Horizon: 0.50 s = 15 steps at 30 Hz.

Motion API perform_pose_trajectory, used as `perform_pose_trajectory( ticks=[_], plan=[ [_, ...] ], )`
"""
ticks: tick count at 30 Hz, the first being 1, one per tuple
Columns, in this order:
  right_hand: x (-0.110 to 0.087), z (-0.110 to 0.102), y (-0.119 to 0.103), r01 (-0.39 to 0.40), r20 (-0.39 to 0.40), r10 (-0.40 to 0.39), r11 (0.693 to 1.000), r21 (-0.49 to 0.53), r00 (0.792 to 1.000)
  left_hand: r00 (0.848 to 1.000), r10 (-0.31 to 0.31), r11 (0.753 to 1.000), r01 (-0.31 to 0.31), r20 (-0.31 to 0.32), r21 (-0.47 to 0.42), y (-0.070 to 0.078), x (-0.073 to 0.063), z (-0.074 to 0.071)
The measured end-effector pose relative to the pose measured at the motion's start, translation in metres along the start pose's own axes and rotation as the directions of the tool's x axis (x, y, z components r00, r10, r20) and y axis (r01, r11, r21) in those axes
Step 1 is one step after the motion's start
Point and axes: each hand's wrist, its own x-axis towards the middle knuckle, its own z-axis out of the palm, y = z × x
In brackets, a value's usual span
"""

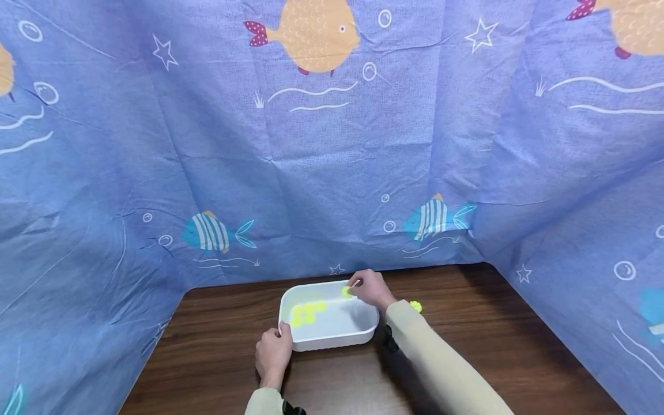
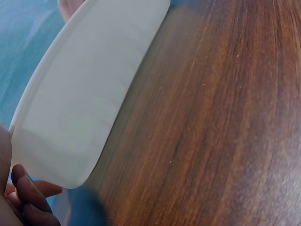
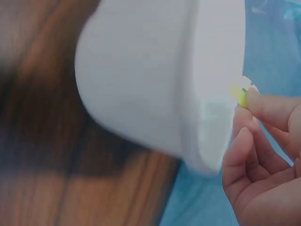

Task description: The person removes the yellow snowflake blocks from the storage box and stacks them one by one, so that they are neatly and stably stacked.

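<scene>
A white rectangular tray [image 1: 332,346] with raised walls lies on the table. At its near left corner my left hand [image 1: 274,350] grips the rim, thumb on top; in the left wrist view the fingers [image 2: 33,195] curl beside the tray's outer wall [image 2: 84,94]. Over the tray's far right part, my right hand [image 1: 370,288] pinches a small bright yellow scalloped piece [image 1: 346,291] between thumb and fingertips. The right wrist view shows this yellow piece [image 3: 241,95] close to the tray's rim [image 3: 188,94]. Several similar yellow pieces [image 1: 306,314] lie inside the tray, toward the left.
Another yellow scalloped piece [image 1: 415,306] is on the brown wooden table [image 1: 493,328], right of the tray and beside my right sleeve. Blue fish-patterned cloth [image 1: 332,190] hangs behind the table and along both sides.
</scene>
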Motion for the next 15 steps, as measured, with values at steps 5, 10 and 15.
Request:
perform_pose_trajectory(
  ticks=[5,10,15],
  plan=[
    [0.002,-0.028,0.003,-0.018,-0.039,0.017,1.000,-0.022,0.999,1.000,0.000,1.000,0.000,-0.003,-0.006,0.000,-0.001,0.000],
    [0.004,-0.055,0.014,0.007,-0.069,-0.012,0.998,-0.064,0.998,1.000,-0.003,1.000,0.003,-0.002,-0.009,0.000,-0.002,0.000],
    [0.002,-0.079,0.030,0.006,-0.077,-0.014,0.995,-0.101,0.997,1.000,0.005,1.000,-0.005,0.012,-0.008,-0.001,0.000,-0.002]
  ],
)
